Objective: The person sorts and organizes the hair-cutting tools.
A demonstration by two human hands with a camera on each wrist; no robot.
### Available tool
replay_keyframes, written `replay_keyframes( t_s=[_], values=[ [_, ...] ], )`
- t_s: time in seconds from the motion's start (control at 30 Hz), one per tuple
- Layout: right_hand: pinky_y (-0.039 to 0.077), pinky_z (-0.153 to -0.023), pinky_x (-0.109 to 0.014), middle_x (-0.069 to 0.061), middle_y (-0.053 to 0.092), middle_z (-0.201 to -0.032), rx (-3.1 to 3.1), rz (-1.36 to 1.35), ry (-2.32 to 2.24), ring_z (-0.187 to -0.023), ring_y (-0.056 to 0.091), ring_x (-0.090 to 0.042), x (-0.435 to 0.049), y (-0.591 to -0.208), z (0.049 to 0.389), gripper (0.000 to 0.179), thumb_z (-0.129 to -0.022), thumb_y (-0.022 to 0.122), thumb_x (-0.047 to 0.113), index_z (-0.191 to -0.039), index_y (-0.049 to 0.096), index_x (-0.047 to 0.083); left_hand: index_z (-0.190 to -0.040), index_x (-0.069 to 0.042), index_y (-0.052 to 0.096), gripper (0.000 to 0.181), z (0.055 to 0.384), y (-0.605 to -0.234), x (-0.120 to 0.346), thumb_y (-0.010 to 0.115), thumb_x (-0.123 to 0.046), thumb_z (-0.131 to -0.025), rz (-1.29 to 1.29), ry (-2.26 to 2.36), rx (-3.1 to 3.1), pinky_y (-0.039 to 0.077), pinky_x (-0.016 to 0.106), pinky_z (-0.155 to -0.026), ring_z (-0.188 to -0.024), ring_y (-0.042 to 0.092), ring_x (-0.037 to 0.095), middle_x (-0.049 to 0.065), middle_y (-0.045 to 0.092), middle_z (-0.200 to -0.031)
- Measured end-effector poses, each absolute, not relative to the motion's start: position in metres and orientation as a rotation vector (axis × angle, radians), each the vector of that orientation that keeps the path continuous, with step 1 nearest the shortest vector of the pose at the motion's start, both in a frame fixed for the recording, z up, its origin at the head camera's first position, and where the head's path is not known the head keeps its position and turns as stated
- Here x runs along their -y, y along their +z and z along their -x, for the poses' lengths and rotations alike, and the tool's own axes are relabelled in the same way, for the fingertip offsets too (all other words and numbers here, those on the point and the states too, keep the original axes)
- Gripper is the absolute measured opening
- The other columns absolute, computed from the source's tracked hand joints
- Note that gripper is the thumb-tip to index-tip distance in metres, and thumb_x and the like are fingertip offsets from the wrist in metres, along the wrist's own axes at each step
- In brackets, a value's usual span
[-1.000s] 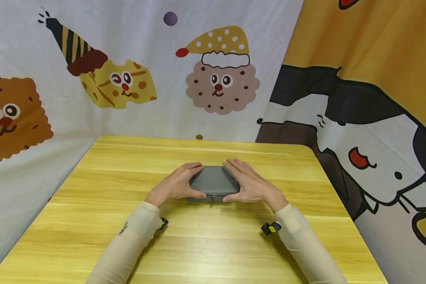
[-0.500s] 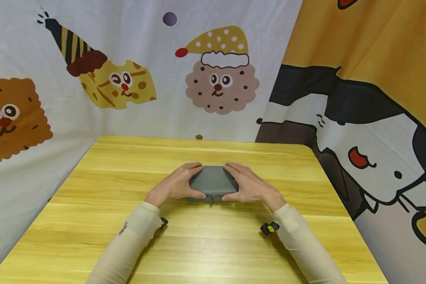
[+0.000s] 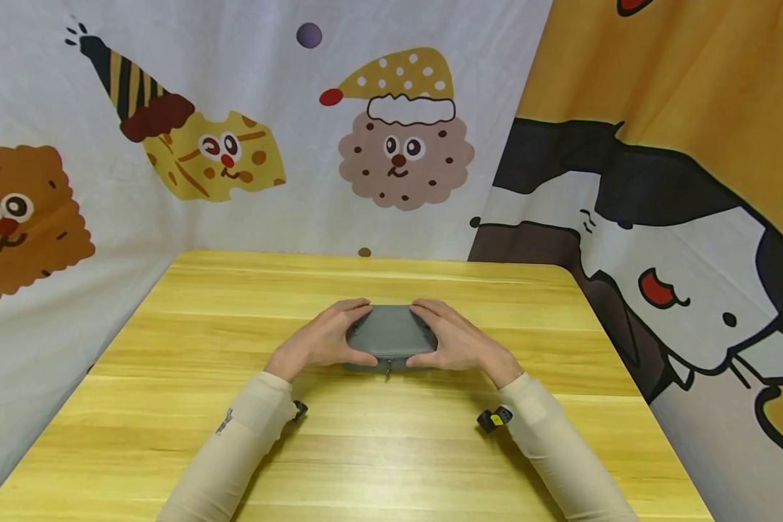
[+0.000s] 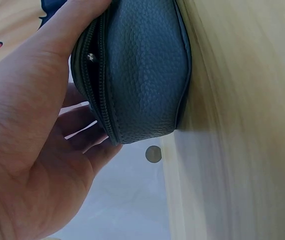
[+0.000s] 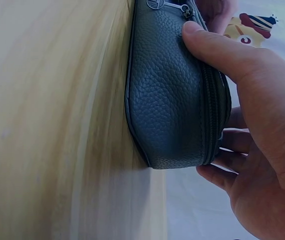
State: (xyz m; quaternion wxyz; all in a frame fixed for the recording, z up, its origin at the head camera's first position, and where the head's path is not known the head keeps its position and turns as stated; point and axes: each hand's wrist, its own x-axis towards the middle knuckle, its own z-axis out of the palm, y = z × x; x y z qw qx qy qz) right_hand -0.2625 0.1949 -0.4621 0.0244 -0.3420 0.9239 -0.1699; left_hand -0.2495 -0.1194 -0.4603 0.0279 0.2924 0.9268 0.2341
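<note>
A grey pebbled-leather zip pouch (image 3: pixel 391 330) lies flat on the table, long side towards me. My left hand (image 3: pixel 326 333) holds its left end, thumb along the front and fingers reaching round the back. The right hand (image 3: pixel 460 337) grips the other end in the same way. A metal zipper pull (image 3: pixel 388 370) hangs at the front between the two thumbs. In the left wrist view the zipper (image 4: pixel 95 70) shows a narrow dark gap between its rows of teeth. The right thumb presses the pouch (image 5: pixel 165 95) just below the zipper pull in the right wrist view.
The wooden table (image 3: pixel 378 449) has rounded far corners. Behind it hangs a white curtain (image 3: pixel 248 225) with cartoon snacks, and an orange printed cloth (image 3: pixel 626 87) is on the right. Small black-and-yellow devices (image 3: pixel 494 419) sit under both wrists.
The right hand's fingers, slightly raised a second ago, have come down and in against the pouch. The left hand and the pouch stay almost where they were.
</note>
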Motion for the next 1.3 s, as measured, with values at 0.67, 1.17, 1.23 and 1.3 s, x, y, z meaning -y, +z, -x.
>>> replay_keyframes(
  t_s=[0.67, 1.17, 1.23, 1.3],
  values=[
    [0.043, -0.134, -0.060, -0.019, 0.038, -0.182, -2.855, 1.081, -0.506, -0.168, 0.041, -0.041, -0.194, -0.461, 0.263, 0.110, -0.096, 0.086, 0.064, -0.175, 0.039, 0.002, -0.169, -0.014, 0.053, 0.095, 0.222, -0.452, 0.120, 0.089, -0.060, -0.094, -0.966, 0.879, -3.037, 0.053, 0.060, -0.125, -0.158, 0.055, 0.038, 0.014, 0.053, -0.173],
    [0.043, -0.135, -0.059, -0.019, 0.039, -0.182, -2.851, 1.089, -0.509, -0.168, 0.041, -0.041, -0.196, -0.463, 0.260, 0.109, -0.096, 0.086, 0.063, -0.175, 0.039, 0.002, -0.122, -0.006, 0.075, 0.044, 0.175, -0.459, 0.098, 0.094, -0.035, -0.094, -1.228, 0.963, -3.292, 0.065, 0.037, -0.081, -0.096, 0.074, 0.022, 0.008, 0.075, -0.114],
    [0.042, -0.135, -0.059, -0.018, 0.038, -0.182, -2.848, 1.083, -0.510, -0.168, 0.041, -0.041, -0.195, -0.463, 0.261, 0.110, -0.096, 0.086, 0.062, -0.175, 0.039, 0.003, -0.119, -0.005, 0.076, 0.041, 0.169, -0.461, 0.097, 0.095, -0.033, -0.094, -1.220, 0.969, -3.301, 0.064, 0.033, -0.076, -0.090, 0.073, 0.020, 0.008, 0.077, -0.109],
    [0.042, -0.135, -0.059, -0.018, 0.038, -0.182, -2.847, 1.077, -0.511, -0.168, 0.041, -0.040, -0.195, -0.463, 0.261, 0.109, -0.096, 0.086, 0.062, -0.174, 0.040, 0.002, -0.115, -0.005, 0.077, 0.038, 0.163, -0.465, 0.095, 0.095, -0.031, -0.093, -1.211, 0.961, -3.299, 0.064, 0.030, -0.072, -0.084, 0.073, 0.019, 0.008, 0.078, -0.105]
  ],
)
